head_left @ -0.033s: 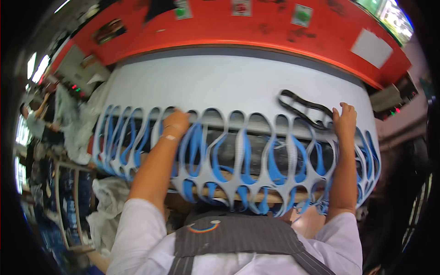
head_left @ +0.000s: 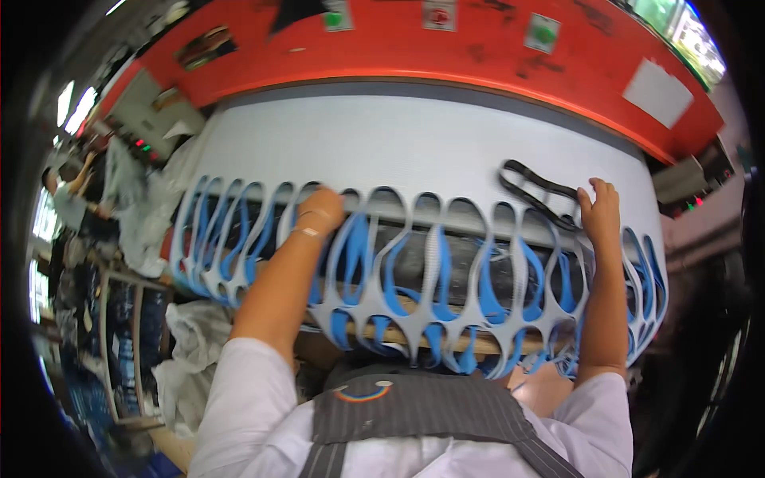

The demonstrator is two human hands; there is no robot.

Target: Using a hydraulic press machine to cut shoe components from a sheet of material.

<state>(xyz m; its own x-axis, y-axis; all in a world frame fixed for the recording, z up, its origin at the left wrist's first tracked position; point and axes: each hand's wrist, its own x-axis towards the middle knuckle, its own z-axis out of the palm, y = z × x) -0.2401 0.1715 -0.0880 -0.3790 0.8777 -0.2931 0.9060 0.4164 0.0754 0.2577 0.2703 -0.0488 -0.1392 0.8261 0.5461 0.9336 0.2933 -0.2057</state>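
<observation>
A cut-out sheet (head_left: 450, 319), grey on top and blue on its inner sides, lies along the near edge of the table and hangs over it. Long sole-shaped holes run across it. At one of its upper loops, left of the middle, my left hand (head_left: 322, 209) is closed, its fingertips mostly hidden. Farther right, my right hand (head_left: 603, 209) has its thumb apart from its fingers, beside the sheet. Just left of that hand rests a black sole-shaped frame (head_left: 526, 171) with crossbars, like a cutting die; I cannot tell whether they touch.
Behind the pale table (head_left: 382, 131) runs a wide red machine beam (head_left: 382, 48) with small labels. A grey control box (head_left: 147, 111) stands at the left. Crumpled translucent plastic (head_left: 191, 350) and a metal rack (head_left: 119, 342) are at the lower left. Another person (head_left: 68, 199) is at the far left.
The whole view has shifted slightly, so the table and sheet sit a little farther right. Both hands keep their places by the sheet.
</observation>
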